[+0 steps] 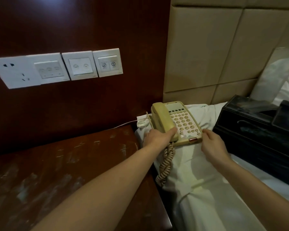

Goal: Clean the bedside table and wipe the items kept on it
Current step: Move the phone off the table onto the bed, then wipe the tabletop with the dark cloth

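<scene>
A beige desk telephone [182,121] with its handset on the cradle sits on the white bed sheet [195,172], just right of the dark wooden bedside table [62,165]. My left hand [158,136] grips the phone's near left side, thumb on the handset's lower end. My right hand [213,145] holds the phone's near right corner with curled fingers. The coiled cord [166,164] hangs down over the sheet between my arms. The table top shows pale smears and streaks.
A black tissue box [257,134] lies on the bed right of the phone. White switch and socket plates [57,68] line the dark wood wall. A padded beige headboard [215,55] and a pillow [280,77] stand behind.
</scene>
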A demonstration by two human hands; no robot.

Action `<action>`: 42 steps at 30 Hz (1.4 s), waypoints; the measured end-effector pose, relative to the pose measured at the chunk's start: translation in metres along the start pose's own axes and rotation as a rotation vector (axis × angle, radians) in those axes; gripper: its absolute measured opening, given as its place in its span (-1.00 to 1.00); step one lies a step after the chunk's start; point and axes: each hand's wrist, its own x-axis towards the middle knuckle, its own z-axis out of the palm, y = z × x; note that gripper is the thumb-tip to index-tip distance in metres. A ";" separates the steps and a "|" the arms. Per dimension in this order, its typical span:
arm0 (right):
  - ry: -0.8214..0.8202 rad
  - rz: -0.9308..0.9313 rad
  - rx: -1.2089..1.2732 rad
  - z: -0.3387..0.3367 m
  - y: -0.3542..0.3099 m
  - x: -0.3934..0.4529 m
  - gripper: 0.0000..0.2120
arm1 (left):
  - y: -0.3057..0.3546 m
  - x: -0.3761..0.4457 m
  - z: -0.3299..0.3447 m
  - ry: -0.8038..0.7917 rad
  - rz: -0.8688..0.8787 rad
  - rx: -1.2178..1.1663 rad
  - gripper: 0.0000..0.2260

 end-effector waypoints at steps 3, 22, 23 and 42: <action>0.010 -0.093 -0.110 -0.016 -0.023 -0.032 -0.65 | -0.010 -0.035 -0.025 0.017 0.134 0.195 -0.23; -0.742 -0.771 -0.386 0.146 -0.116 -0.378 -0.75 | -0.387 -0.337 -0.226 0.619 0.064 0.461 -0.77; -0.763 -0.786 -0.382 0.158 -0.120 -0.386 -0.74 | -0.398 -0.334 -0.233 0.618 0.068 0.482 -0.75; -0.712 -1.036 -0.399 0.252 -0.137 -0.399 -0.82 | -0.445 -0.302 -0.259 0.553 0.321 0.556 -0.61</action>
